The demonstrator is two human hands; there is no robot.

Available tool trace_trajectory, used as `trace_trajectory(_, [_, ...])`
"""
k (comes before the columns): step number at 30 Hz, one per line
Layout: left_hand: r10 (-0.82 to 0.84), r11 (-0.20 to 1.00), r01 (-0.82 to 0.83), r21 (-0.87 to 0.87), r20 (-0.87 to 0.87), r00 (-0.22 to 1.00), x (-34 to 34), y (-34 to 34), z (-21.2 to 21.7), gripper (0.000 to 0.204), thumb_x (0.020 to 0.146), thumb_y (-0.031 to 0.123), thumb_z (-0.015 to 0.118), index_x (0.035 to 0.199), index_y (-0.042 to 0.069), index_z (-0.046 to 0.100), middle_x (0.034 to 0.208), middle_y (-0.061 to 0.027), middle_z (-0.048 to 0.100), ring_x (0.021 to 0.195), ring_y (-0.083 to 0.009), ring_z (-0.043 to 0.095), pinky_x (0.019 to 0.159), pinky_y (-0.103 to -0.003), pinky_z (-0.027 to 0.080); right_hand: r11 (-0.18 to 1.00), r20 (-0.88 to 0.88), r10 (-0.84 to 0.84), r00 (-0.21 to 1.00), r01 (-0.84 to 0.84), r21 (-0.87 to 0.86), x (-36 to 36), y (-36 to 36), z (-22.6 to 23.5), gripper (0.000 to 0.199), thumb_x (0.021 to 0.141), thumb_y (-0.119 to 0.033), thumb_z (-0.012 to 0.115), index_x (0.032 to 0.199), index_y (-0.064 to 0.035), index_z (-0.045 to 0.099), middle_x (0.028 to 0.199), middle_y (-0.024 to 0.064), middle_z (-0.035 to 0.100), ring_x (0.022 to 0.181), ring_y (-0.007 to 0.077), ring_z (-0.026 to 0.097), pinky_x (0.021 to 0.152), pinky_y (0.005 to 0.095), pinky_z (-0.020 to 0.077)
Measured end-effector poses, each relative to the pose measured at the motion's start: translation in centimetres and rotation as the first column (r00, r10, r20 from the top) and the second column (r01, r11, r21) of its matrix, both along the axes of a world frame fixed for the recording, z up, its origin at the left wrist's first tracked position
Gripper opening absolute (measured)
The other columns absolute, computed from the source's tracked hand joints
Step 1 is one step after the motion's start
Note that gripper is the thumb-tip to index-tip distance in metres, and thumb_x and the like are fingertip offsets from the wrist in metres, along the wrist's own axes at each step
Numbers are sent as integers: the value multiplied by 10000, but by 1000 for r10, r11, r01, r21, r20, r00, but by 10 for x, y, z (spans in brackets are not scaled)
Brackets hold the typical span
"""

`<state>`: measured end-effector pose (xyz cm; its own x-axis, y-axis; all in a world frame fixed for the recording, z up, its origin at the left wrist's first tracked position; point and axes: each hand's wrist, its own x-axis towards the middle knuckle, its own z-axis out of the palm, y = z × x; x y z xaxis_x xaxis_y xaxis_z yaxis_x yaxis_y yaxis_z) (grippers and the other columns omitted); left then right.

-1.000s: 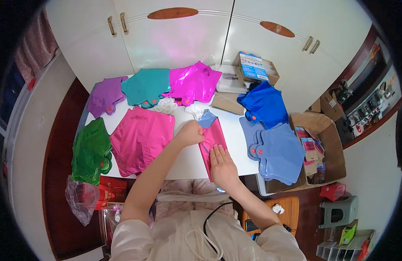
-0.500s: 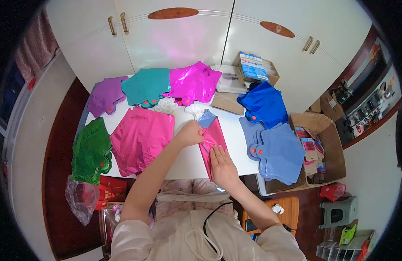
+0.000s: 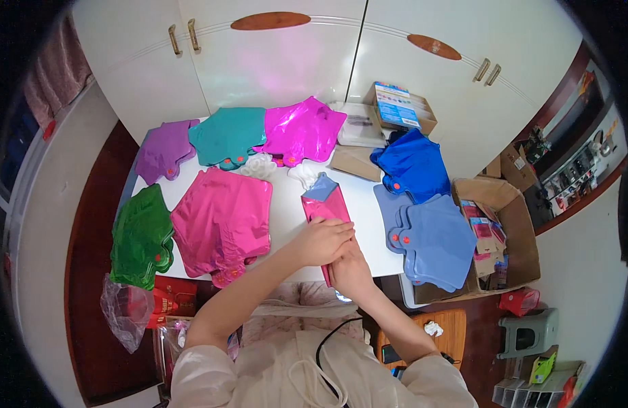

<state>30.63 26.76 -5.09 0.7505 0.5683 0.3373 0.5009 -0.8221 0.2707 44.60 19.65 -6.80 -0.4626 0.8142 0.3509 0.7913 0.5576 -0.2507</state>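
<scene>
A folded strip of pink foil balloon (image 3: 321,209), with a light-blue piece (image 3: 321,186) showing at its far end, lies lengthwise on the white table in front of me. My right hand (image 3: 350,273) rests flat on its near half, with most of its fingers covered. Across it lies my left hand (image 3: 325,240), fingers extended and pressed down over the right hand and the strip. Left of them is a stack of flat pink foil balloons (image 3: 222,221); to the right is a light-blue stack (image 3: 436,238).
Green (image 3: 142,238), purple (image 3: 166,149), teal (image 3: 229,134), magenta (image 3: 304,129) and dark-blue (image 3: 415,163) foil stacks ring the table (image 3: 287,204). White crumpled pieces (image 3: 259,165) lie at the back. A cardboard box (image 3: 525,251) with packets stands right; cabinet doors (image 3: 280,61) rise behind.
My left hand has left the strip's far left edge and come down, near and right, onto my right hand. The strip's light-blue end now shows wider.
</scene>
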Motion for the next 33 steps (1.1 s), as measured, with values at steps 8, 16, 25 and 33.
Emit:
trace_trajectory(8, [136, 990, -136, 33, 13, 991, 4, 21, -1, 337, 844, 225, 545, 1108, 32, 623, 1221, -70, 591, 1089, -244, 528, 852, -395, 433, 999, 4, -14, 1000, 14, 41, -2, 0, 6, 486, 775, -121, 559, 1198, 114, 506, 1223, 287, 511, 1210, 423, 453, 1054, 510, 300])
trace_trajectory(16, [508, 854, -512, -96, -63, 859, -23, 31, 20, 336, 781, 174, 614, 1074, 10, 594, 1165, -121, 591, 1053, -283, 549, 846, -427, 437, 998, 43, -39, 998, 37, 49, -3, -1, 3, 521, 785, -112, 534, 1251, 110, 460, 1303, 274, 464, 1263, 395, 411, 1073, 498, 276])
trace_trajectory(25, [432, 902, -430, 46, -96, 897, -56, 10, -7, 487, 882, 325, 549, 1262, 24, 503, 1331, -157, 489, 1247, -291, 451, 992, -451, 373, 998, 45, -63, 997, 64, -9, -3, -1, 6, 535, 790, -96, 551, 1272, 97, 426, 1337, 264, 423, 1280, 406, 374, 1066, 544, 256])
trace_trajectory(33, [373, 925, -380, 14, -228, 899, -56, 8, 6, 582, 910, 419, 486, 1340, 29, 436, 1418, -155, 398, 1336, -296, 342, 1080, -482, 275, 998, 49, -44, 998, 46, -31, -1, -1, 9, 539, 796, -104, 552, 1282, 86, 419, 1349, 269, 403, 1280, 412, 370, 1061, 541, 265])
